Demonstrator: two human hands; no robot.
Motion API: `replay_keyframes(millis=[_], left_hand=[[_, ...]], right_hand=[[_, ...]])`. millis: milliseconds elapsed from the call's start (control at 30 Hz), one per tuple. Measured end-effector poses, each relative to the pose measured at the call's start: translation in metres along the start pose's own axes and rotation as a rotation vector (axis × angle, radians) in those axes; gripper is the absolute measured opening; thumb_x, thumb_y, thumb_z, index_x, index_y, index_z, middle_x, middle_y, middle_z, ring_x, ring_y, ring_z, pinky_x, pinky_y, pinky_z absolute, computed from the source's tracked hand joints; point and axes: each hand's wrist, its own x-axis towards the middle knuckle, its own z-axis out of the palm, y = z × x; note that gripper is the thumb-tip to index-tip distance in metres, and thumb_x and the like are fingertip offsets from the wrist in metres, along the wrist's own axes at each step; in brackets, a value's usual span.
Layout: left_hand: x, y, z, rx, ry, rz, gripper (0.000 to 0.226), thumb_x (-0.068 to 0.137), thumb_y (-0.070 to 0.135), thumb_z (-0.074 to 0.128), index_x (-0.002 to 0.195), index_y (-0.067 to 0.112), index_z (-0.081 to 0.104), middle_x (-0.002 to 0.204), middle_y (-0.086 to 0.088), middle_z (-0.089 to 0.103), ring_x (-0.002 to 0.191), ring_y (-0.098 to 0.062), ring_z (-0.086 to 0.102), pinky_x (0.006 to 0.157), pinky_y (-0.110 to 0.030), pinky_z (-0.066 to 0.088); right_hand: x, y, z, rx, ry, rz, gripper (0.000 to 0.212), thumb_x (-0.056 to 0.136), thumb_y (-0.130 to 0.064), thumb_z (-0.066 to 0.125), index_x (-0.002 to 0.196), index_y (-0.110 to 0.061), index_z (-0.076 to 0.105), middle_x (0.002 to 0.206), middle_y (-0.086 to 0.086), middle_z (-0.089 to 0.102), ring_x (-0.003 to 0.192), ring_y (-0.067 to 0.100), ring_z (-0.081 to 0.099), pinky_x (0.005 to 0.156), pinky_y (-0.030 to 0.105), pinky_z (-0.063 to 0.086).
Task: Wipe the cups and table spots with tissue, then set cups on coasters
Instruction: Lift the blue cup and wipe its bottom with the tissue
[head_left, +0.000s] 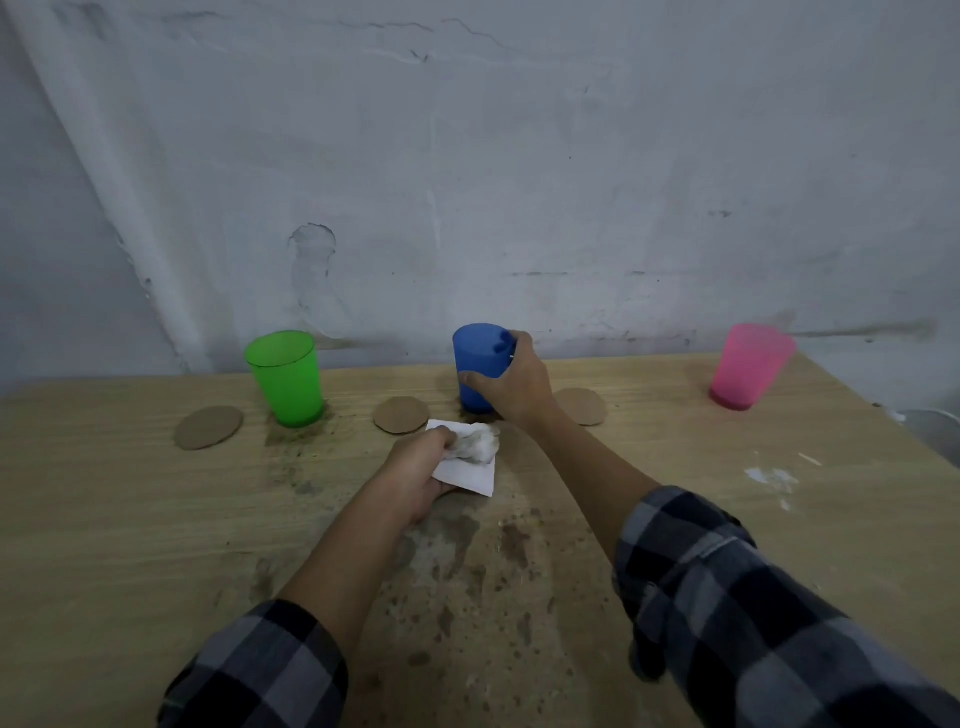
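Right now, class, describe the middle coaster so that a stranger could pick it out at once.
On the wooden table, look toward the wall. Between the green cup and the blue cup lies a round brown coaster. Unlike the other two coasters, it sits right beside the white tissue.

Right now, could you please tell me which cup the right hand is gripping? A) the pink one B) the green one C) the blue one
C: the right hand is curled round the blue cup, while the green cup and pink cup stand untouched.
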Motion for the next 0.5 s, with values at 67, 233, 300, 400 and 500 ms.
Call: replay_keyframes(millis=[67, 233, 300, 400, 500], left_hand=[[0.0, 0.002, -0.003, -0.02, 0.003, -0.003, 0.041, 0.091, 0.008, 0.049, 0.13, 0.0, 0.051, 0.112, -0.022, 0.063, 0.089, -0.03, 0.064, 0.062, -0.037, 0.052], [0.0, 0.005, -0.002, -0.041, 0.008, -0.004, 0.042, 0.088, 0.006, 0.051, 0.13, 0.003, 0.051, 0.111, -0.022, 0.065, 0.097, -0.033, 0.066, 0.077, -0.044, 0.056], [-0.001, 0.005, 0.002, -0.049, -0.009, 0.01, 0.043, 0.089, 0.006, 0.055, 0.132, 0.001, 0.049, 0.111, -0.022, 0.064, 0.095, -0.033, 0.067, 0.072, -0.043, 0.057], [-0.002, 0.004, 0.006, -0.062, -0.018, 0.036, 0.046, 0.089, 0.006, 0.059, 0.133, -0.002, 0.048, 0.115, -0.022, 0.063, 0.097, -0.032, 0.066, 0.069, -0.042, 0.057], [-0.001, 0.001, 0.011, -0.073, -0.022, 0.092, 0.049, 0.085, 0.009, 0.069, 0.129, -0.002, 0.051, 0.114, -0.018, 0.065, 0.098, -0.03, 0.067, 0.077, -0.042, 0.058]], right_hand=[[-0.003, -0.001, -0.001, 0.02, 0.012, -0.024, 0.081, 0.075, -0.033, 0.081, 0.138, -0.014, 0.034, 0.134, 0.005, 0.046, 0.119, 0.025, 0.048, 0.086, 0.034, 0.051], [-0.012, -0.003, -0.016, 0.095, 0.01, -0.055, 0.078, 0.077, -0.034, 0.079, 0.138, -0.016, 0.034, 0.132, 0.001, 0.046, 0.114, 0.019, 0.047, 0.081, 0.028, 0.048], [-0.016, -0.007, -0.024, 0.113, -0.006, -0.073, 0.077, 0.079, -0.033, 0.078, 0.139, -0.016, 0.033, 0.13, -0.001, 0.045, 0.112, 0.016, 0.047, 0.079, 0.024, 0.047], [-0.022, -0.011, -0.035, 0.126, -0.007, -0.105, 0.074, 0.08, -0.033, 0.077, 0.139, -0.017, 0.034, 0.126, -0.004, 0.045, 0.112, 0.015, 0.05, 0.073, 0.017, 0.047], [-0.03, -0.015, -0.046, 0.149, -0.002, -0.122, 0.072, 0.082, -0.032, 0.076, 0.139, -0.017, 0.035, 0.127, -0.003, 0.048, 0.108, 0.012, 0.051, 0.062, 0.01, 0.049]])
